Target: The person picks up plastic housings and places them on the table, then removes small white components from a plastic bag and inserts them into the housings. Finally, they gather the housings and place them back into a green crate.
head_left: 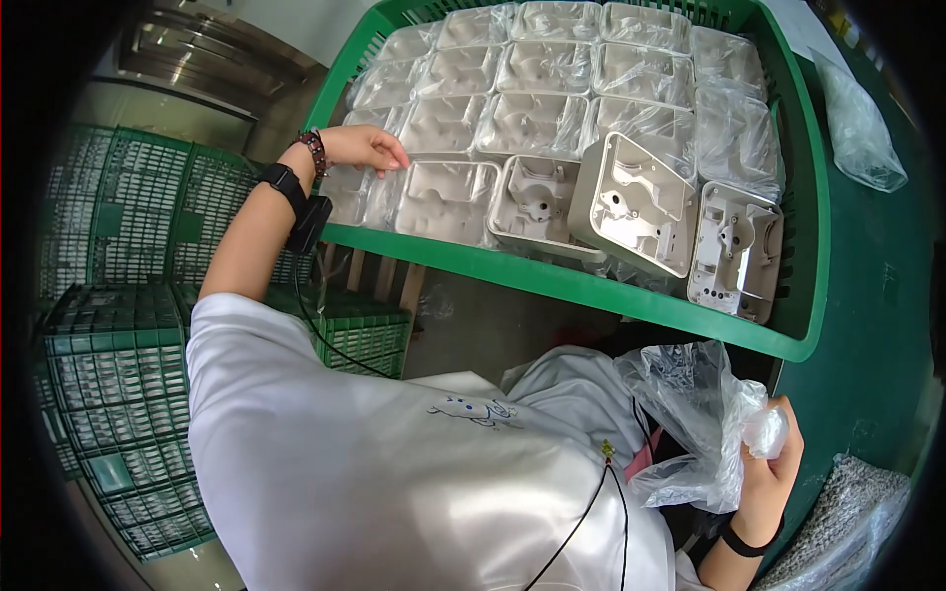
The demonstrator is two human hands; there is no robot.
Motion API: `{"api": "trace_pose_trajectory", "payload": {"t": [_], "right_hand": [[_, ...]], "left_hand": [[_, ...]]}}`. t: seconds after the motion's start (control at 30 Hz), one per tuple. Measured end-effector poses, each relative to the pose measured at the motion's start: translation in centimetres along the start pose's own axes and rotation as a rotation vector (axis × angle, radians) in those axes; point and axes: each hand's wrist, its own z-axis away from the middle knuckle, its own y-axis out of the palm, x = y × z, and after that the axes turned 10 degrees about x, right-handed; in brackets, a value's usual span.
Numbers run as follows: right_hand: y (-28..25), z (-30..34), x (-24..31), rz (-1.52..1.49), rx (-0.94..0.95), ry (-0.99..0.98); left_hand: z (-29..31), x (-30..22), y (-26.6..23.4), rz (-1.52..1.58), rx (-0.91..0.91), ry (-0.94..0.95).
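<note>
My left hand point(363, 148) reaches over the left side of a green plastic crate point(473, 264). Its fingers are curled together beside a bagged pale housing point(448, 202); whether they pinch any film is not clear. At the lower right, my right hand point(774, 473) is closed around crumpled clear plastic bags point(695, 414), which hang toward my lap. Three bare beige housings with moulded posts and holes are at the crate's near side: one point(537, 202) lies face up, one point(636, 207) leans tilted over its neighbours, and one point(734, 251) sits in the right corner.
Rows of film-wrapped housings point(547, 67) fill the rest of the crate. Green mesh crates point(118, 364) are stacked at my left. On the green table point(872, 286) lie a clear bag point(857, 123) and, nearer me, a bag of small grey pieces point(847, 512). A cord runs from my left wrist.
</note>
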Motion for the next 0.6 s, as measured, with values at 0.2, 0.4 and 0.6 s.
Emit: {"api": "trace_pose_trajectory", "payload": {"t": [0.2, 0.4, 0.6], "right_hand": [[0.0, 0.0, 0.4, 0.023, 0.010, -0.032], [-0.3, 0.0, 0.3, 0.002, 0.017, -0.033], [-0.4, 0.2, 0.3, 0.017, -0.075, 0.003]], "left_hand": [[-0.6, -2.3, 0.7, -0.138, 0.033, -0.085], [-1.9, -0.4, -0.5, -0.169, 0.044, 0.006], [1.6, 2.0, -1.4, 0.549, -0.346, 0.000]]}}
